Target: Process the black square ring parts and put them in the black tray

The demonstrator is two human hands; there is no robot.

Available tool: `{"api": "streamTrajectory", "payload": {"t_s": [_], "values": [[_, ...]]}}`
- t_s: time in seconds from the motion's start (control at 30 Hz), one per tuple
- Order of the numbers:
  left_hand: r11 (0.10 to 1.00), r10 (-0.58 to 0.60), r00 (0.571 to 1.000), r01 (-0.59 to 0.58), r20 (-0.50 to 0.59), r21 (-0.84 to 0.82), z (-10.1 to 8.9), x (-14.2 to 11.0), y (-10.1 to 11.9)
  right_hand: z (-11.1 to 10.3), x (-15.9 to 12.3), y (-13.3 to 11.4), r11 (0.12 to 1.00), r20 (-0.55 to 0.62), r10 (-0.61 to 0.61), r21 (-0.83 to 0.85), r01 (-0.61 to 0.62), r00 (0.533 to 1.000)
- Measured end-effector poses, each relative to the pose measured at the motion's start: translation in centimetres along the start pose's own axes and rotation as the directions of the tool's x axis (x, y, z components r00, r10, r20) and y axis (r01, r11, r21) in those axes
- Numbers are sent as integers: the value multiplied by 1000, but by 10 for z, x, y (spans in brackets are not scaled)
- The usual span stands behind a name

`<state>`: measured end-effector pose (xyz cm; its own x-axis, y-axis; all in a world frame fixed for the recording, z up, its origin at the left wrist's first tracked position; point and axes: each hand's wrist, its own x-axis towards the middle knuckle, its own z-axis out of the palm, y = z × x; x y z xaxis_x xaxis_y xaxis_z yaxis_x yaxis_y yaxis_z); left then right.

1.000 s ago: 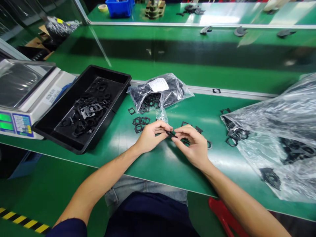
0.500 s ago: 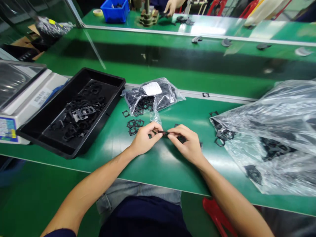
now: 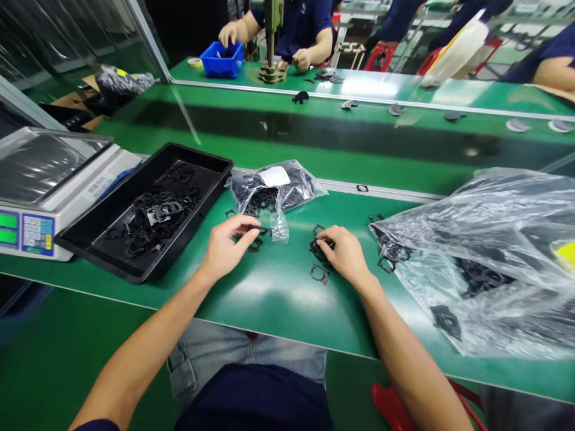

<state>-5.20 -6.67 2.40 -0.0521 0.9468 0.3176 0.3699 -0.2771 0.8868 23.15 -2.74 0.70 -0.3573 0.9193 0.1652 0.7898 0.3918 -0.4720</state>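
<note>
My left hand (image 3: 229,244) hovers over a small group of thin black ring-shaped parts (image 3: 255,245) on the green bench. Its thumb and forefinger are slightly apart, and I see nothing clearly held between them. To the right, my right hand (image 3: 344,251) has thumb and forefinger closed on a thin black square frame (image 3: 318,244) in a loose cluster. Another such square frame with a round opening, a loose frame (image 3: 319,274), lies flat just below these fingers. A clear bag (image 3: 294,185) of black rings lies open between and beyond my hands.
Left of me are a black tray (image 3: 148,272) of black parts and a weighing scale (image 3: 33,230). A big clear bag (image 3: 507,215) with black frames covers the right side. Beyond a metal rail, a co-worker (image 3: 308,30) sits by a blue bin (image 3: 221,64) and a press (image 3: 272,36).
My hands were together at the middle, holding a small black part. They have moved apart, left hand to the ring group, right hand to the square frames. The view has tilted up.
</note>
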Motion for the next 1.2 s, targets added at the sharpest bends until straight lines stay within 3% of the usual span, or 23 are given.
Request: {"api": "streamTrajectory", "payload": {"t_s": [0.13, 0.23, 0.33, 0.47, 0.57, 0.7, 0.77, 0.83, 0.9, 1.0, 1.1, 1.2], "values": [[933, 125, 980, -63, -153, 353, -70, -1, 7, 4, 1, -2, 1000, -91, 0, 6, 1, 996], [760, 221, 952, -30, -214, 649, -123, -2, 2, -1, 0, 1, 1000, -56, -15, 1, 15, 998], [596, 158, 964, 79, -213, 799, -162, -5, -11, -3, 0, 3, 998, 15, -60, -36, 61, 998], [453, -27, 990, 133, -136, 882, -179, -10, -23, 5, 4, -1, 993, -4, -113, -43, 112, 994], [436, 11, 993, 100, -116, 895, -173, -11, -20, 11, 5, -4, 986, -40, -161, -41, 159, 986], [429, 131, 982, 68, -137, 901, -147, -9, -6, 14, 5, -8, 989, -110, -147, -1, 148, 983], [515, 174, 983, -35, -65, 856, -127, -7, -2, 13, 6, -10, 988, -167, -97, 100, 114, 981], [628, 202, 976, -195, 84, 754, -100, -5, -3, 11, 6, -14, 960, -232, -8, 271, 73, 973], [693, 197, 951, -306, 237, 653, -71, -2, -8, 8, 7, -19, 859, -239, 129, 512, 11, 962], [709, 140, 918, -354, 371, 610, -31, 8, -19, 2, 8, -29, 532, -36, 298, 836, -135, 954], [681, 44, 892, -356, 451, 639, -12, 23, -24, -1, 9, -34, 271, 173, 334, 924, -271, 926], [648, -44, 860, -363, 509, 670, -12, 37, -21, 2, 10, -34, 178, 246, 332, 932, -317, 910]]}}
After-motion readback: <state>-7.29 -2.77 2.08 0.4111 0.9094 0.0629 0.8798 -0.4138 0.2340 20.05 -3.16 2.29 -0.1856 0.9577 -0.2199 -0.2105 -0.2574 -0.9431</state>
